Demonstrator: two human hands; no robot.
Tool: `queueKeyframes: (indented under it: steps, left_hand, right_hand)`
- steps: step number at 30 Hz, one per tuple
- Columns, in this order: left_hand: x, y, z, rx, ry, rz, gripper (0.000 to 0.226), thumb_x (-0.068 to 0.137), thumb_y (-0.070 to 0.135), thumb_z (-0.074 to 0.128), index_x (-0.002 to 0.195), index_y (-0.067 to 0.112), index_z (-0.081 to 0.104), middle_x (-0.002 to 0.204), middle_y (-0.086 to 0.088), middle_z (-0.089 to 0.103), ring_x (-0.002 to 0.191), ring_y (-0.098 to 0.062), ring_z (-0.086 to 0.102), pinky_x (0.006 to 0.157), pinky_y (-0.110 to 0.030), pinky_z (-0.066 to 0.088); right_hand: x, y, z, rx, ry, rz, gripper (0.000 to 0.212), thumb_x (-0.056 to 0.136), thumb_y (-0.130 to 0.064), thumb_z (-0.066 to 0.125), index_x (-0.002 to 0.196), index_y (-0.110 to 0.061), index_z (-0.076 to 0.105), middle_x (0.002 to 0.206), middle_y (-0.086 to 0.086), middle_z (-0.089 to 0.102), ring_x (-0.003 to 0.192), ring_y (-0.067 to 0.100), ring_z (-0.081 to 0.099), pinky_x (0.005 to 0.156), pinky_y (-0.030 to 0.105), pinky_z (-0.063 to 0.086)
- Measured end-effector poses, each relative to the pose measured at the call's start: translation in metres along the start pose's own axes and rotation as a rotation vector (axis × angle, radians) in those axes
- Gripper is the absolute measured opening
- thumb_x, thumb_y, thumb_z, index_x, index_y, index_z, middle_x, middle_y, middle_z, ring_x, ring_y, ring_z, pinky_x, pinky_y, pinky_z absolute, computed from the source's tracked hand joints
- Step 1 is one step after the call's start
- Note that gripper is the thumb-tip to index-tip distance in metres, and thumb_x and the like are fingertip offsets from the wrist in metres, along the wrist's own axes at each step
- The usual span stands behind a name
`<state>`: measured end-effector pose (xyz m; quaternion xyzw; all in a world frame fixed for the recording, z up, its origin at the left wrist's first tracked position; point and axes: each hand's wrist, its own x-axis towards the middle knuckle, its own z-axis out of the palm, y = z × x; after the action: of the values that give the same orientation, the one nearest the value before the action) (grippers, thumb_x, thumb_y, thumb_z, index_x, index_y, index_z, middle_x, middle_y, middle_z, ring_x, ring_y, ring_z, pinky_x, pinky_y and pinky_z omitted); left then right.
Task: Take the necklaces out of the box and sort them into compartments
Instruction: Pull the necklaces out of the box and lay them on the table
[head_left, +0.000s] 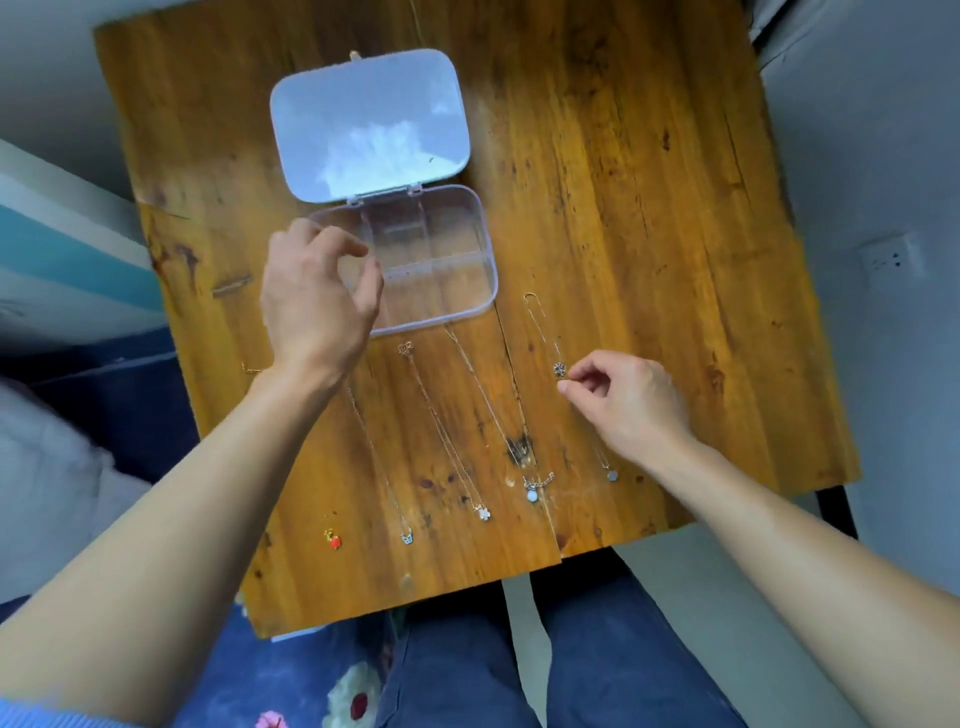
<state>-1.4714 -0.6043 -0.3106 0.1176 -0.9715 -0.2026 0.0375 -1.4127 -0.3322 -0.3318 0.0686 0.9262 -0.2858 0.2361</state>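
A clear plastic box (467, 228) lies open on the wooden table (649, 182), its lid (369, 122) flat behind it and its compartments looking empty. Several thin necklaces lie in a row in front of it, among them a red-pendant one (335, 542), a butterfly-pendant one (407, 536) and a flower-pendant one (483, 513). My left hand (317, 296) hovers over the box's left side, fingers curled and apart, holding nothing. My right hand (628, 400) pinches the chain of the rightmost necklace (559, 370) near its dark charm.
The table's near edge is just above my knees, and its right edge lies close to my right hand. A white-pendant necklace (532, 493) and a small grey pendant (611, 474) lie near the front. Wall and a socket (889, 257) are to the right.
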Motion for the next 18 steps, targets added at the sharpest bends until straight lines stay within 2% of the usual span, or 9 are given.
queueKeyframes:
  steps: [2, 4, 8, 11, 14, 18]
  left_hand:
    - [-0.011, -0.021, -0.007, -0.029, 0.033, -0.073, 0.023, 0.09, 0.028, 0.057, 0.097, 0.01, 0.069, 0.101, -0.011, 0.064, 0.098, -0.027, 0.057, 0.075, -0.028, 0.038]
    - [-0.023, -0.037, -0.009, -0.066, 0.039, -0.125, 0.02, 0.089, 0.027, 0.058, 0.094, 0.01, 0.068, 0.096, -0.01, 0.066, 0.091, -0.025, 0.06, 0.073, -0.033, 0.046]
    - [-0.048, -0.048, -0.004, -0.133, -0.024, -0.225, 0.019, 0.09, 0.028, 0.062, 0.093, 0.01, 0.068, 0.089, -0.006, 0.068, 0.081, -0.021, 0.063, 0.067, -0.032, 0.05]
    - [-0.056, -0.051, 0.001, -0.162, -0.046, -0.284, 0.019, 0.09, 0.029, 0.061, 0.088, 0.012, 0.067, 0.083, -0.003, 0.068, 0.076, -0.021, 0.062, 0.066, -0.034, 0.05]
    - [-0.06, -0.052, 0.006, -0.195, -0.076, -0.34, 0.016, 0.088, 0.029, 0.063, 0.087, 0.014, 0.068, 0.082, -0.002, 0.07, 0.078, -0.024, 0.064, 0.069, -0.038, 0.053]
    - [-0.067, -0.053, 0.009, -0.209, -0.18, -0.424, 0.014, 0.086, 0.031, 0.065, 0.085, 0.017, 0.066, 0.075, 0.005, 0.065, 0.08, -0.027, 0.064, 0.067, -0.033, 0.047]
  right_hand:
    - [0.009, -0.017, 0.006, -0.016, -0.026, -0.044, 0.013, 0.083, -0.038, 0.072, 0.087, -0.025, 0.071, 0.068, -0.014, 0.06, 0.075, 0.017, 0.062, 0.068, 0.03, 0.05]
    - [0.014, -0.034, 0.017, -0.063, -0.076, -0.079, 0.018, 0.083, -0.042, 0.071, 0.088, -0.025, 0.071, 0.072, -0.012, 0.064, 0.08, 0.018, 0.063, 0.068, 0.03, 0.049]
    - [0.017, -0.059, 0.045, -0.314, -0.135, -0.099, 0.029, 0.082, -0.054, 0.067, 0.09, -0.026, 0.068, 0.09, -0.004, 0.072, 0.09, 0.023, 0.064, 0.073, 0.031, 0.045]
    - [0.013, -0.067, 0.059, -0.408, -0.14, -0.112, 0.021, 0.088, -0.045, 0.063, 0.089, -0.025, 0.068, 0.093, 0.001, 0.072, 0.091, 0.028, 0.065, 0.069, 0.031, 0.04]
    - [0.009, -0.067, 0.064, -0.428, -0.159, -0.134, 0.017, 0.092, -0.037, 0.056, 0.09, -0.024, 0.067, 0.091, 0.002, 0.072, 0.088, 0.029, 0.065, 0.068, 0.032, 0.042]
    - [0.006, -0.069, 0.067, -0.383, -0.219, -0.102, 0.015, 0.09, -0.029, 0.051, 0.083, -0.021, 0.061, 0.083, 0.001, 0.069, 0.081, 0.031, 0.063, 0.065, 0.034, 0.045]
